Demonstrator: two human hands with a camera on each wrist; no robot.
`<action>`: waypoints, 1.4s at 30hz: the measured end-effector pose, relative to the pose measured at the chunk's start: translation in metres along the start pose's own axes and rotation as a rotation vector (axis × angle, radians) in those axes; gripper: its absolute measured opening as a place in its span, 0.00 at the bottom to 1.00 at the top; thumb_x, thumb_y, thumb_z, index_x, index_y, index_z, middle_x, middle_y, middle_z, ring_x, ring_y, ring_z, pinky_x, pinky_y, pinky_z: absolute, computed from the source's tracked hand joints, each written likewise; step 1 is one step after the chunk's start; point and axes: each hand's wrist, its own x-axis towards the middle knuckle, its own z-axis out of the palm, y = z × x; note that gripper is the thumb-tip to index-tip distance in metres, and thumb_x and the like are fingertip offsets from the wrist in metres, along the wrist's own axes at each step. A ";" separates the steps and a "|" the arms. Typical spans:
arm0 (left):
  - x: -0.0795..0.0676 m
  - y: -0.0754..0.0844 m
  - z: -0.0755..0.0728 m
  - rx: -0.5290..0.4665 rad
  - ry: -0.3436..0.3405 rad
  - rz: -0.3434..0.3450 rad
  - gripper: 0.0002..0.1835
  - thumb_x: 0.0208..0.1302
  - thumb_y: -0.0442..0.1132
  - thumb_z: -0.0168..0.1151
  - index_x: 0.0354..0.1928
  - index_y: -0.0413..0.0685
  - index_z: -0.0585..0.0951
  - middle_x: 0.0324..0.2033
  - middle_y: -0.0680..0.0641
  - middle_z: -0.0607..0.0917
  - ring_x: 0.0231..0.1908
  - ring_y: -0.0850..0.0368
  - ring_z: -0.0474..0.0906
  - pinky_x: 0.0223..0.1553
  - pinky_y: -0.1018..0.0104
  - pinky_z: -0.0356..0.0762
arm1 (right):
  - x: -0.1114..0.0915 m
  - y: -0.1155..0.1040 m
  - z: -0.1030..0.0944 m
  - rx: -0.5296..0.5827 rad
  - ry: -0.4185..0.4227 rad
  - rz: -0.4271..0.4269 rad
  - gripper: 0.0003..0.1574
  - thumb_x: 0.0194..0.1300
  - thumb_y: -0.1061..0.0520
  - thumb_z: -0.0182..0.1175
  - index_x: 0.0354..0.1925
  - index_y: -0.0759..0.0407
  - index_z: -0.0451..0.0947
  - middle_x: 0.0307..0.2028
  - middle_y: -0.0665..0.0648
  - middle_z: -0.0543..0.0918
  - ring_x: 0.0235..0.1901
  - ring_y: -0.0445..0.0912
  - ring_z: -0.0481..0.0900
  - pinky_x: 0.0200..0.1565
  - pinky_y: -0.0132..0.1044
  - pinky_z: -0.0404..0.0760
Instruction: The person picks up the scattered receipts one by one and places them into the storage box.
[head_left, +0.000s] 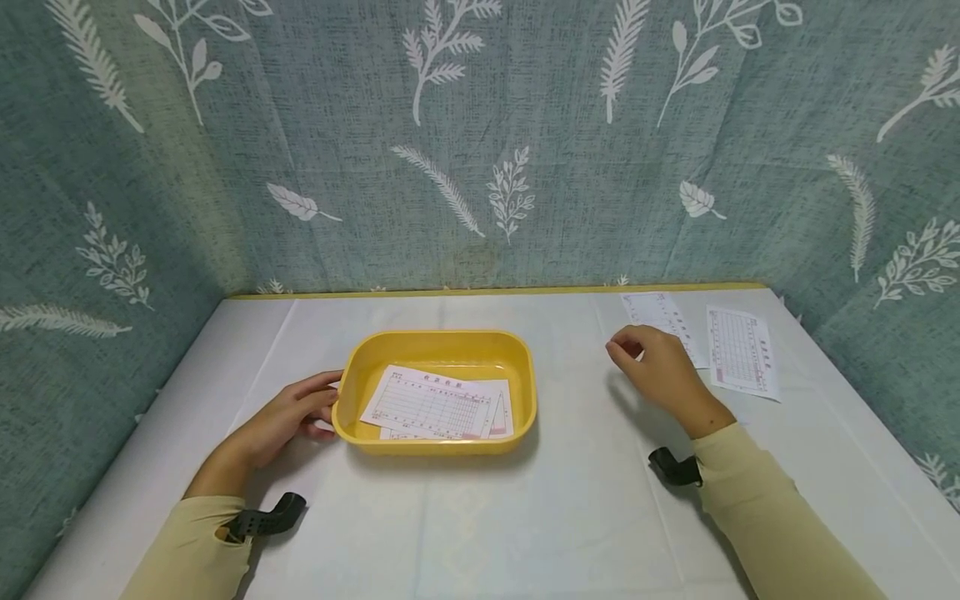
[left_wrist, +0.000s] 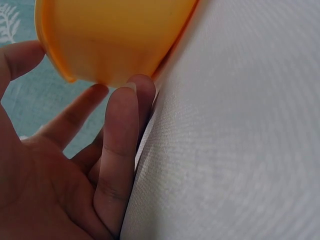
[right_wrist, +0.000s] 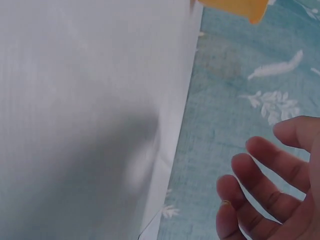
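Note:
A yellow plastic basin (head_left: 435, 447) sits left of centre on the table, with several printed receipt slips (head_left: 435, 404) lying overlapped inside. My left hand (head_left: 288, 417) is at the basin's left end. In the left wrist view, its fingertips touch the yellow wall and rim (left_wrist: 110, 45), and the fingers are not wrapped round it. My right hand (head_left: 652, 367) hovers over the table to the right of the basin, fingers loosely bent, with nothing between them. Just behind it lies one receipt slip (head_left: 652, 308), partly covered by the hand, and another slip (head_left: 744, 350) lies to its right.
A white cloth covers the table (head_left: 480, 525). Green-blue curtain fabric (head_left: 480, 167) with white leaf prints encloses the back and both sides. A yellow strip (head_left: 570, 290) runs along the table's back edge. Each wrist wears a black camera mount (head_left: 262, 518).

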 end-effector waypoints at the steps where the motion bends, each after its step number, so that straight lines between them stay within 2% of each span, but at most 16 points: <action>1: 0.000 0.000 0.000 -0.001 -0.001 0.002 0.33 0.78 0.46 0.46 0.76 0.35 0.55 0.38 0.54 0.87 0.34 0.63 0.83 0.38 0.69 0.85 | 0.000 0.002 -0.001 -0.001 -0.003 0.008 0.10 0.71 0.57 0.59 0.40 0.61 0.84 0.34 0.58 0.86 0.37 0.51 0.80 0.39 0.42 0.75; 7: -0.002 0.002 0.000 -0.005 -0.013 0.012 0.33 0.78 0.46 0.46 0.76 0.34 0.54 0.37 0.57 0.87 0.34 0.64 0.83 0.37 0.69 0.85 | 0.002 0.013 -0.006 -0.013 -0.004 0.050 0.10 0.72 0.57 0.58 0.41 0.61 0.84 0.35 0.60 0.86 0.37 0.52 0.80 0.39 0.42 0.76; 11: -0.003 0.001 0.000 -0.010 -0.023 0.014 0.33 0.78 0.46 0.45 0.76 0.34 0.54 0.37 0.59 0.87 0.35 0.64 0.83 0.37 0.69 0.85 | 0.001 0.021 -0.011 -0.017 -0.019 0.117 0.12 0.72 0.55 0.57 0.44 0.60 0.84 0.36 0.60 0.86 0.38 0.53 0.80 0.37 0.41 0.76; 16: -0.003 0.000 0.001 -0.021 -0.024 0.021 0.32 0.78 0.45 0.45 0.76 0.35 0.55 0.44 0.58 0.85 0.37 0.62 0.83 0.38 0.68 0.86 | 0.001 0.033 -0.019 -0.041 -0.030 0.218 0.16 0.72 0.53 0.55 0.47 0.62 0.82 0.40 0.64 0.85 0.38 0.55 0.81 0.34 0.38 0.74; 19: -0.002 0.000 0.001 -0.022 -0.027 0.038 0.32 0.78 0.44 0.44 0.76 0.34 0.55 0.48 0.53 0.84 0.37 0.62 0.83 0.38 0.67 0.86 | 0.001 0.042 -0.025 -0.056 -0.023 0.278 0.17 0.71 0.53 0.54 0.47 0.64 0.82 0.41 0.67 0.84 0.37 0.56 0.80 0.33 0.39 0.74; 23: -0.002 0.000 0.001 -0.016 -0.025 0.042 0.32 0.78 0.44 0.45 0.76 0.34 0.55 0.51 0.48 0.84 0.36 0.62 0.83 0.38 0.68 0.86 | 0.001 0.054 -0.030 -0.068 -0.066 0.347 0.20 0.72 0.52 0.53 0.49 0.65 0.80 0.43 0.69 0.82 0.37 0.57 0.78 0.36 0.43 0.75; 26: -0.002 0.001 0.001 -0.010 -0.019 0.036 0.32 0.78 0.45 0.45 0.76 0.35 0.56 0.50 0.49 0.84 0.36 0.62 0.82 0.38 0.68 0.86 | 0.001 0.062 -0.034 -0.071 -0.124 0.383 0.24 0.73 0.49 0.52 0.54 0.67 0.77 0.47 0.71 0.81 0.41 0.60 0.79 0.38 0.47 0.77; 30: -0.002 0.001 0.001 -0.004 -0.011 0.020 0.32 0.77 0.46 0.46 0.76 0.36 0.56 0.49 0.53 0.83 0.37 0.62 0.83 0.39 0.68 0.86 | 0.000 0.067 -0.039 -0.078 -0.181 0.419 0.29 0.73 0.47 0.52 0.59 0.68 0.74 0.51 0.75 0.78 0.46 0.63 0.79 0.42 0.51 0.78; 34: -0.003 0.002 0.001 -0.006 -0.009 0.015 0.32 0.77 0.46 0.46 0.75 0.35 0.56 0.48 0.54 0.83 0.37 0.61 0.83 0.39 0.68 0.86 | -0.001 0.071 -0.045 -0.089 -0.206 0.452 0.31 0.73 0.47 0.52 0.62 0.69 0.71 0.54 0.77 0.76 0.47 0.64 0.78 0.42 0.52 0.78; 42: -0.002 0.001 0.001 -0.006 -0.007 0.022 0.32 0.77 0.45 0.46 0.75 0.35 0.57 0.49 0.49 0.83 0.37 0.61 0.82 0.38 0.67 0.86 | -0.003 0.080 -0.049 -0.099 -0.205 0.455 0.34 0.72 0.48 0.55 0.64 0.73 0.68 0.54 0.78 0.74 0.48 0.65 0.77 0.44 0.54 0.79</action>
